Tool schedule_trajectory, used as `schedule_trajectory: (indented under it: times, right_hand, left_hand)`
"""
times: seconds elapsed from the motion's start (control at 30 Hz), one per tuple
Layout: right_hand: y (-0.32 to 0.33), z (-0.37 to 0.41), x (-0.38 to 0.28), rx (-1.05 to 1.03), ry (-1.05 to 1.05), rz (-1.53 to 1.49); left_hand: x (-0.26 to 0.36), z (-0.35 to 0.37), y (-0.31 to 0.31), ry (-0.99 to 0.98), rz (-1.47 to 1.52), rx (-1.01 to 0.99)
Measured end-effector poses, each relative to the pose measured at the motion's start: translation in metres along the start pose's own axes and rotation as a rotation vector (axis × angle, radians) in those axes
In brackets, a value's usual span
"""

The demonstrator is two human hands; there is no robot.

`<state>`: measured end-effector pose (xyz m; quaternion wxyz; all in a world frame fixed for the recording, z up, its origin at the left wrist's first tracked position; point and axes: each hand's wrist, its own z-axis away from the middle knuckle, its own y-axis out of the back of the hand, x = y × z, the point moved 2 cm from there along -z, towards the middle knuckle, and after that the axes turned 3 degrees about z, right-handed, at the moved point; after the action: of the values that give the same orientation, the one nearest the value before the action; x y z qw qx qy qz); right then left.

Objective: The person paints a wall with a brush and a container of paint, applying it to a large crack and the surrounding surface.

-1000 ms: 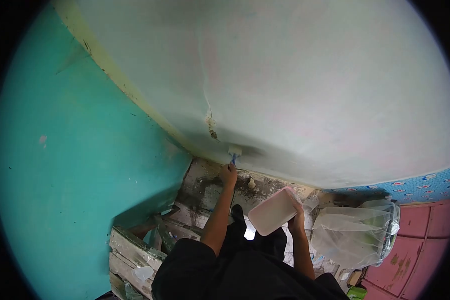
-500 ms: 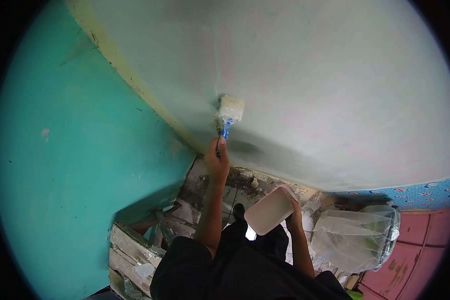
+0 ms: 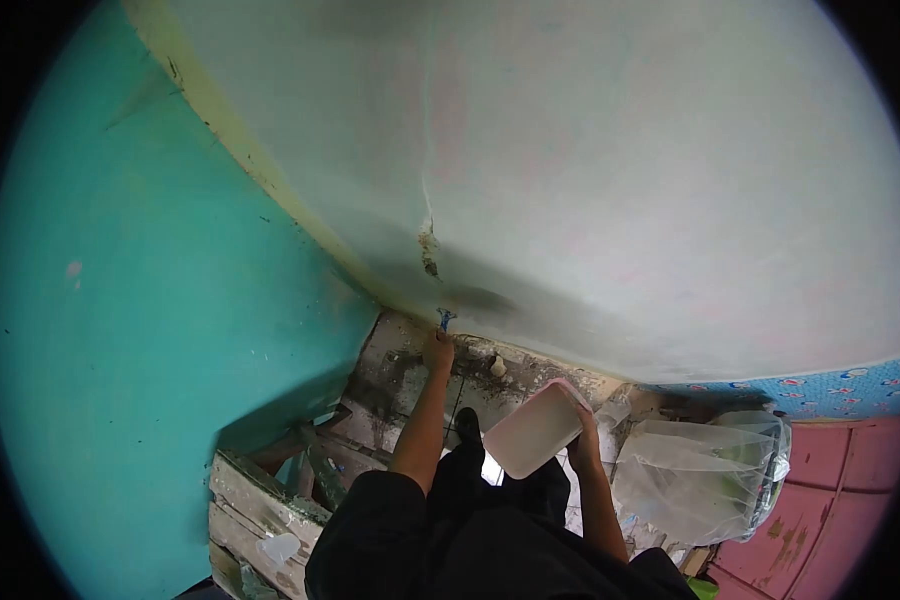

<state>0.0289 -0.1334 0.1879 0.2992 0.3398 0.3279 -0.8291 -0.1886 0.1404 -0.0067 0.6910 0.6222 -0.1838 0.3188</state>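
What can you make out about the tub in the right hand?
The tub is shallow and rectangular with rounded corners, pale inside with a pinkish edge, and looks like plastic. Its open side appears to face the camera; whether the pale surface is its bottom or contents, I can't tell. It sits aslant in view, in front of the legs, gripped by the right hand at its right side.

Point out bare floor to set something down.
Stained floor looks bare between the teal wall and left hand; a narrow strip shows between the shoe and the tub in the right hand. Crowded around the plastic-covered bundle, right, and wooden stand, lower left.
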Motion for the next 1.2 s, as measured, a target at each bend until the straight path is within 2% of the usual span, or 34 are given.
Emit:
schedule_trajectory:
  times: [0.13,0.2,0.3,0.4,0.5,0.6,0.63,0.8,0.9,1.0,1.2]
  right_hand:
    - [-0.006,-0.005,-0.001,-0.041,0.052,0.016]
    - [-0.001,-0.011,0.004,-0.044,0.054,0.024]
    - [-0.003,-0.013,0.007,-0.052,0.044,0.040]
    - [-0.010,-0.015,0.000,-0.102,0.057,0.052]
    - [-0.019,-0.015,-0.006,-0.136,0.062,0.061]
    - [-0.017,-0.022,0.000,-0.140,0.076,0.055]
    - [-0.015,-0.024,0.003,-0.136,0.085,0.049]
    - [-0.006,-0.022,0.010,-0.104,0.036,0.052]
    - [-0.002,-0.020,0.012,-0.089,0.061,0.028]
    - [0.002,-0.022,0.014,-0.069,0.072,0.036]
    - [-0.010,-0.012,0.002,-0.042,0.013,0.047]
  left_hand:
    - [0.032,-0.003,0.025,-0.105,0.174,0.019]
    - [0.068,0.003,0.061,-0.195,0.245,0.035]
    - [0.119,0.026,0.120,-0.211,0.285,0.053]
    - [0.158,0.055,0.170,-0.441,0.361,0.241]
    - [0.195,0.074,0.216,-0.578,0.524,0.332]
    - [0.193,0.066,0.220,-0.513,0.655,0.239]
    - [0.190,0.060,0.215,-0.505,0.618,0.239]
    - [0.118,0.029,0.125,-0.506,0.493,0.259]
    - [0.045,0.025,0.062,-0.299,0.292,0.211]
    - [0.013,0.018,0.042,-0.039,0.094,0.009]
    - [0.107,0.023,0.126,-0.314,0.247,0.156]
